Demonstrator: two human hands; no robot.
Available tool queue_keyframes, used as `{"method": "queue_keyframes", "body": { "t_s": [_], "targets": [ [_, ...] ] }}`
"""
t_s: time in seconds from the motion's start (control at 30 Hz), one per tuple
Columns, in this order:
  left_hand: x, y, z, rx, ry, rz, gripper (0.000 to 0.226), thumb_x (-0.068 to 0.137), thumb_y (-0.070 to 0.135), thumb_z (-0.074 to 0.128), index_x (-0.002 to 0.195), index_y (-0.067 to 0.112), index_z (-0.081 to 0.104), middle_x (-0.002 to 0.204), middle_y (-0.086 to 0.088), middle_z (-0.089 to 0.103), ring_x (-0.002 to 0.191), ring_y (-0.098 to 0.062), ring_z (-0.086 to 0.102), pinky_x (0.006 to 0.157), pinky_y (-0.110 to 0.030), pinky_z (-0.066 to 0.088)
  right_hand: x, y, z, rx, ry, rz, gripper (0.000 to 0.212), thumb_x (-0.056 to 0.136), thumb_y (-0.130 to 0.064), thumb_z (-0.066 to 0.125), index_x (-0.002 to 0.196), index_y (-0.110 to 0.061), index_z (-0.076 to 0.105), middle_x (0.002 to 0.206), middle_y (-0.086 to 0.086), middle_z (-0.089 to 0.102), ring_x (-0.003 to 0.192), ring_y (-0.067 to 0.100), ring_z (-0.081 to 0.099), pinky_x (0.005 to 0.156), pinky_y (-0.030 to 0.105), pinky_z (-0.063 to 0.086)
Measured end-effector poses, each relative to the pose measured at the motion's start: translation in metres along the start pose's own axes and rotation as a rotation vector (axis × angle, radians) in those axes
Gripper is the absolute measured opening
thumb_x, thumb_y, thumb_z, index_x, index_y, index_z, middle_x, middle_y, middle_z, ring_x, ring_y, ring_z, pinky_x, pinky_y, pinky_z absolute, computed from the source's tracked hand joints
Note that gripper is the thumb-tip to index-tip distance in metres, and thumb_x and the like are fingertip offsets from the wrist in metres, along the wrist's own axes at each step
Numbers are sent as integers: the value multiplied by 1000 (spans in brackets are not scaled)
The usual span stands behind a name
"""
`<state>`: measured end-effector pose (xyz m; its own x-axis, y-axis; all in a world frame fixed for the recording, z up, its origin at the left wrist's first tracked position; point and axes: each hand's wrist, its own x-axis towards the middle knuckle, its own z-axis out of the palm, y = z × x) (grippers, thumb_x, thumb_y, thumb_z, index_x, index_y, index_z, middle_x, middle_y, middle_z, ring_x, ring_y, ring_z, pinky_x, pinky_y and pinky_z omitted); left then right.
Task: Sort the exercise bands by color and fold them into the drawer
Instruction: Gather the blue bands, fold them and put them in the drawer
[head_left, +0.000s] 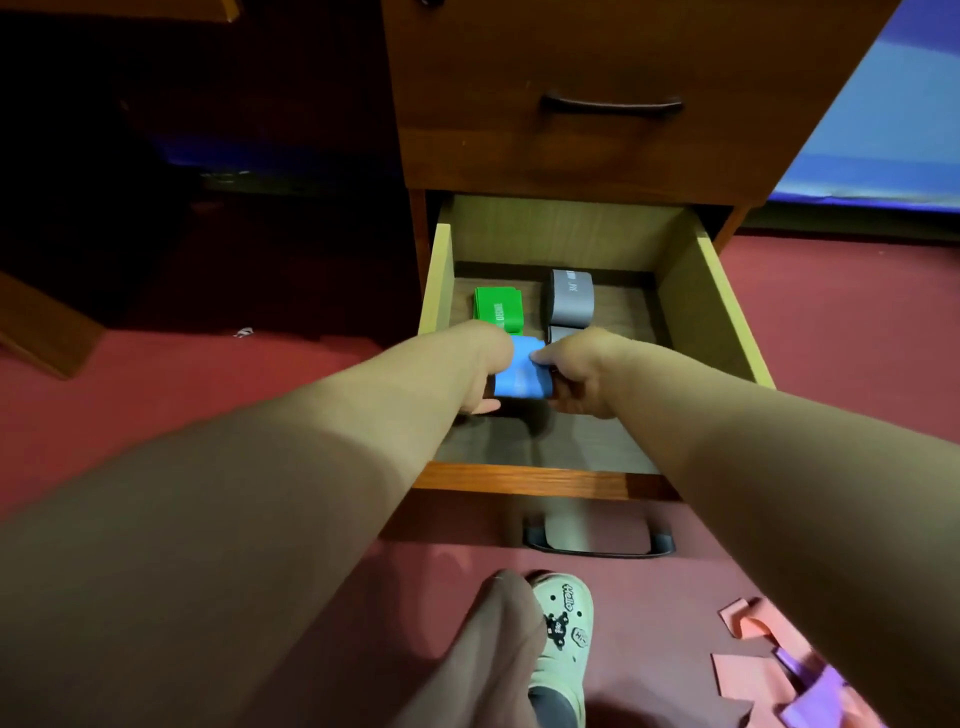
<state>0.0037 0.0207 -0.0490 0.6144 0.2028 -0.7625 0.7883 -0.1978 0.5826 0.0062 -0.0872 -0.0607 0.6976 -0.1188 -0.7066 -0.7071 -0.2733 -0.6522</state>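
A folded blue band sits low inside the open wooden drawer. My left hand grips its left edge and my right hand pinches its right edge, thumb on top. Behind it lie a folded green band at the back left and a folded grey band at the back right. On the red floor at the lower right lie loose pink bands and a purple band, partly hidden by my right arm.
The drawer's front panel and its dark handle jut toward me. A shut drawer with a handle is above. My foot in a pale green clog stands below the drawer. Dark space under the desk lies to the left.
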Motion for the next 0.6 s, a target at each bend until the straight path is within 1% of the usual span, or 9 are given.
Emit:
{"method": "queue_keyframes", "body": {
  "t_s": [0.1, 0.17, 0.23, 0.3, 0.33, 0.4, 0.47, 0.53, 0.6],
  "targets": [
    [6, -4, 6, 197, 5, 38, 35, 101, 5, 37, 135, 8, 46, 137, -16, 50, 123, -32, 53, 76, -37, 50, 13, 1, 7, -171, -11, 28, 24, 100, -20, 52, 120, -8, 53, 90, 11, 59, 62, 18, 51, 56, 30, 46],
    [13, -8, 10, 358, 9, 74, 37, 100, 0, 34, 136, 2, 44, 135, -24, 50, 119, -35, 56, 82, -38, 51, 18, 3, 11, -279, 9, -7, 13, 99, -18, 53, 106, -7, 50, 86, 16, 55, 59, 22, 47, 54, 32, 45],
    [18, -11, 8, 508, 8, 112, 38, 99, -1, 35, 136, 0, 44, 130, -23, 54, 112, -34, 61, 76, -36, 53, 23, 6, 14, -314, 12, -21, 12, 99, -17, 52, 92, -7, 48, 69, 14, 49, 53, 21, 42, 51, 30, 40],
    [22, -11, 4, 574, 4, 196, 35, 98, 3, 45, 132, 0, 51, 116, -14, 60, 113, -32, 62, 69, -33, 52, 29, 12, 18, -293, -4, -19, 19, 99, -15, 52, 82, -8, 46, 65, 11, 45, 51, 19, 40, 50, 30, 39],
    [22, -11, 2, 607, 1, 241, 33, 96, 6, 50, 129, 0, 55, 113, -13, 62, 114, -31, 62, 75, -34, 53, 31, 13, 19, -273, -3, -23, 22, 99, -16, 53, 79, -9, 45, 65, 11, 45, 52, 19, 41, 51, 30, 41],
    [27, -11, 1, 650, 7, 298, 32, 95, 9, 52, 125, 0, 59, 120, -15, 64, 112, -32, 63, 90, -39, 54, 38, 14, 19, -260, 9, -48, 26, 97, -17, 57, 76, -9, 44, 69, 12, 47, 55, 21, 45, 52, 32, 45],
    [28, -14, 2, 726, 39, 333, 31, 94, 9, 52, 123, 0, 60, 122, -17, 64, 111, -32, 64, 93, -40, 54, 36, 11, 19, -298, 27, -63, 27, 95, -17, 60, 75, -7, 44, 70, 13, 51, 60, 27, 53, 54, 35, 51],
    [25, -14, 4, 835, 98, 332, 30, 95, 6, 49, 122, -2, 59, 120, -17, 65, 111, -31, 64, 92, -35, 53, 33, 9, 18, -460, 74, -92, 31, 94, -23, 61, 73, -7, 46, 66, 12, 55, 68, 32, 63, 63, 38, 56],
    [19, -14, 6, 927, 209, 411, 33, 95, 6, 50, 127, -3, 52, 129, -17, 58, 120, -29, 56, 96, -33, 49, 28, 7, 17, -565, 140, -120, 35, 94, -30, 62, 71, -8, 47, 62, 10, 55, 63, 30, 63, 64, 36, 56]
  ]
}}
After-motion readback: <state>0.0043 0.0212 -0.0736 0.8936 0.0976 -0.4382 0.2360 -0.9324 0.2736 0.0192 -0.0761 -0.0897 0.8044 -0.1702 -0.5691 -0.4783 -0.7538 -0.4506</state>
